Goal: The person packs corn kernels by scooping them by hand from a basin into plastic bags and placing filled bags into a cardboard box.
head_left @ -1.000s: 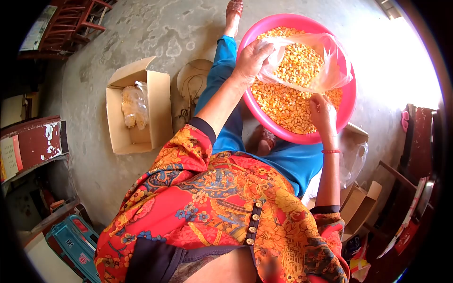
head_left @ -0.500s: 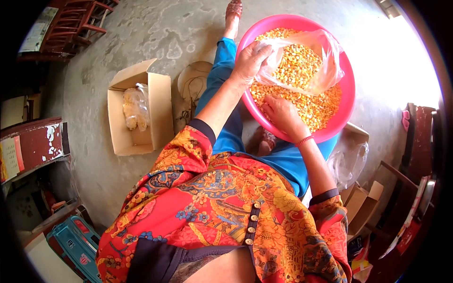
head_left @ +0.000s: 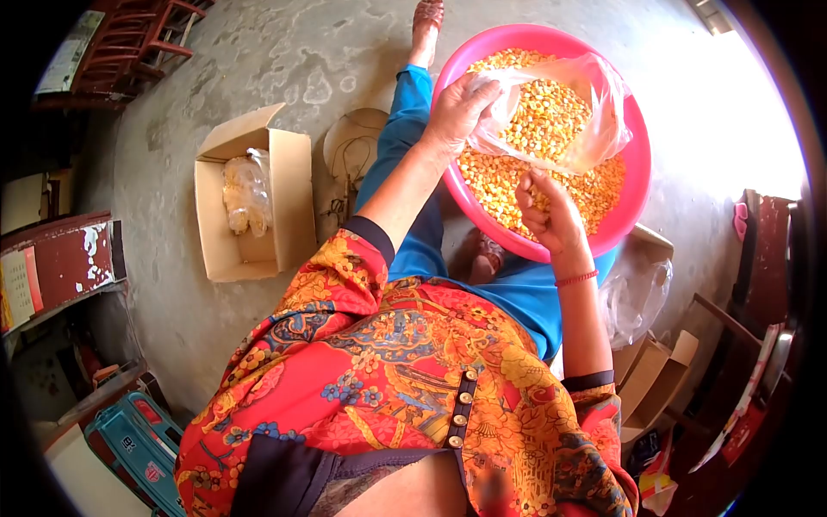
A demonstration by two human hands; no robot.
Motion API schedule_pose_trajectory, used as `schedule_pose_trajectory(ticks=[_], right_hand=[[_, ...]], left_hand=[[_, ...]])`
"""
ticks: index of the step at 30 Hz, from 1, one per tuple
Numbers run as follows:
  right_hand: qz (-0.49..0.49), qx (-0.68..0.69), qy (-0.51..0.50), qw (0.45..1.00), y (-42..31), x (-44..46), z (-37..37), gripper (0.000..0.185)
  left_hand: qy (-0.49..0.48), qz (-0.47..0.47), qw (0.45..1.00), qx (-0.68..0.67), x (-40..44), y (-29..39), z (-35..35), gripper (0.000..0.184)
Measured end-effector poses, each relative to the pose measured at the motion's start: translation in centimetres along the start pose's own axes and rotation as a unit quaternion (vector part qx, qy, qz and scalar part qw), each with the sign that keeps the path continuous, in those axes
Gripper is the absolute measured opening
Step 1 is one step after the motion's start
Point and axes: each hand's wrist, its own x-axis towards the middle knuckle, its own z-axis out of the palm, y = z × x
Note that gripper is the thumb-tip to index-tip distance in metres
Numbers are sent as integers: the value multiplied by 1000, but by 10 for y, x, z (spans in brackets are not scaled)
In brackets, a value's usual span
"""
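A pink basin [head_left: 636,198] full of yellow corn kernels [head_left: 495,191] rests across the lap. My left hand [head_left: 459,114] is closed on the rim of a clear plastic bag [head_left: 607,116], which it holds above the corn with its mouth spread wide. Kernels show through the bag's mouth; whether they lie inside it or beneath it I cannot tell. Below the bag's near edge, my right hand [head_left: 551,211] is raised with the palm turned up and the fingers curled. A few kernels show in its grasp. A red bracelet circles that wrist.
To the left, an open cardboard box [head_left: 293,202] on the concrete floor holds filled plastic bags [head_left: 247,194]. Another carton [head_left: 663,375] and a crumpled clear bag [head_left: 637,297] are at the right. Red chairs [head_left: 142,47] stand at the upper left, a teal case [head_left: 133,452] at the lower left.
My right hand has come up out of the corn and turned palm up, with kernels in its fingers. My left hand keeps its grip on the bag in nearly the same place.
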Motion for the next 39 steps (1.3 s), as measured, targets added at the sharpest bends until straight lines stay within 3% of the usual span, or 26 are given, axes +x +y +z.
schedule_pose_trajectory(ticks=[3,8,9,11,12,13,16,18,21,24,25,28,29,31,34,39], right_hand=[[-95,22,-42,994,-24,1,18,18],[-299,-52,54,951,-80,21,42,16],[-365,-156,98,913,-84,27,43,20],[-377,-347,199,835,-89,43,44,25],[-358,-432,183,807,-91,58,23,24],[-453,-556,207,666,-90,65,26,23],[-426,-571,231,662,-82,40,29,23],[-301,-492,122,807,-79,15,40,24],[-166,-549,45,818,-61,-7,36,20],[-162,-655,-22,738,-32,0,5,17],[-172,-696,36,696,-22,1,2,17],[-250,-732,96,626,0,19,0,15],[-362,-677,100,633,8,28,2,14],[-407,-694,96,586,16,45,9,13],[-330,-743,1,582,24,56,18,13],[-328,-783,-38,527,16,40,2,11]], left_hand=[[0,-3,1000,6,1,-2,-2,16],[6,-12,1000,5,2,-2,-2,14],[12,-13,1000,-2,2,-4,-3,13],[1,-9,1000,1,2,-3,-3,14],[-9,-6,1000,4,2,-2,-4,14],[-9,-5,1000,4,2,-2,-3,14],[1,5,1000,12,2,-3,-2,15],[-2,11,1000,-17,3,-4,-1,16],[-14,-6,1000,-5,4,-6,-8,18],[-15,-7,1000,3,3,-5,-9,18],[-20,-9,1000,11,3,-5,-10,19],[0,1,1000,10,2,-2,-3,17],[0,1,1000,11,2,-2,-2,17],[-3,-4,1000,2,2,-1,-2,16],[3,-2,1000,13,2,-2,-2,15],[-10,-12,1000,26,1,0,-5,14]])
